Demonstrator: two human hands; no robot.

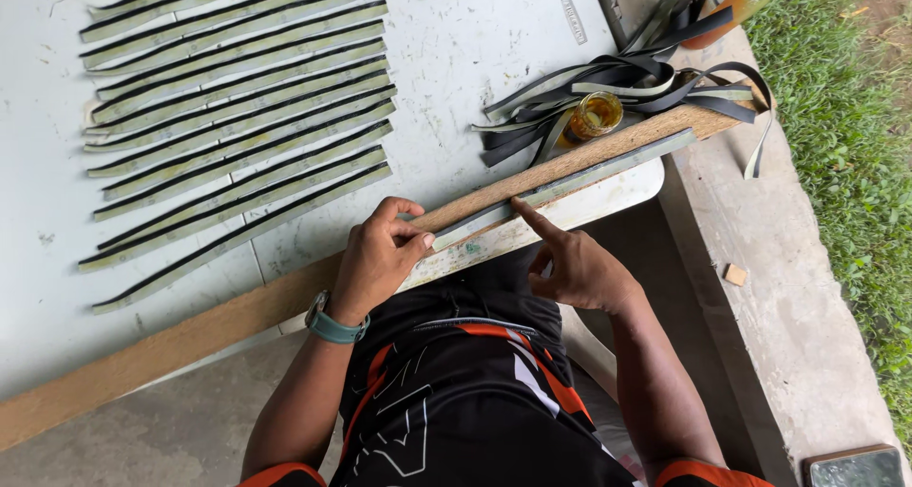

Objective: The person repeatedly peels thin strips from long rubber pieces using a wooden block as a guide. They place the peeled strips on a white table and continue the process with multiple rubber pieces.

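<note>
**Strip pressed flat on a board at the table's edge**

A scuffed white table (475, 50) fills the upper left of the frame, outdoors, with a rough concrete ledge (760, 259) to the right and grass (845, 116) beyond it. A long wooden board (237, 306), fibrous and brown, runs diagonally along the table's near edge. On it, right of centre, lies a thin grey-green strip (589, 173), flat and narrow.

The left hand (380, 254), a teal watch (332, 324) on its wrist, pinches the strip's near end with curled fingers. The right hand (570, 264) holds nothing; its forefinger is stretched out and presses on the strip, the other fingers folded.

In the upper left, matching strips (237, 97) lie in a neat slanted row, pale with dark edges. At upper right a loose tangle of dark strips (627, 83) sits around a small jar (596, 114) of amber liquid.
</note>
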